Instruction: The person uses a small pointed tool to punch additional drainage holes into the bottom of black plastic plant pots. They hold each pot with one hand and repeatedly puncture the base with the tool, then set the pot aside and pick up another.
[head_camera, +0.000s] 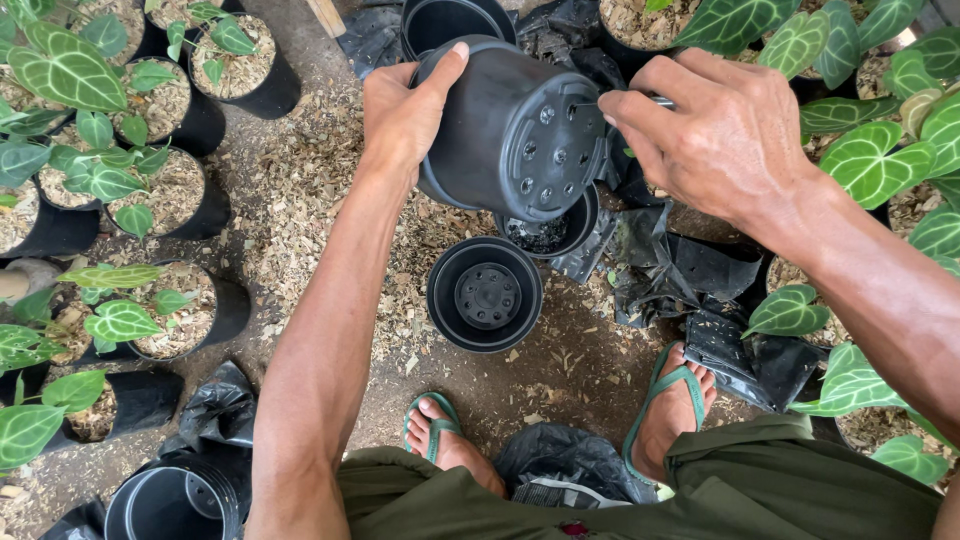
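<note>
Along the left edge of the frame stand potted plants (110, 180) with broad veined green leaves, their black pots filled with pale wood chips, and an empty black pot (175, 500) sits at the lower left. Moving toward the upper middle, the left hand (400, 115) grips a black plastic pot (510, 130) by its rim and wall, thumb over the top edge, tipping it on its side so that the base with its ring of drainage holes faces the right hand. Below it, on the chip-strewn ground (300, 190), another empty pot (485, 293) stands upright, mouth up (a further one, partly hidden, sits just behind it). The right hand (720, 130), upper right of centre, is closed narrowly, its fingertips pinching a thin metal tool (655, 100) whose tip is just beside the tilted base; what kind of tool cannot be told. Crumpled black plastic bags (690, 280) lie right of centre, more leafy plants (880, 150) crowd the right edge, and two feet in green sandals (670, 410) rest near the bottom.
</note>
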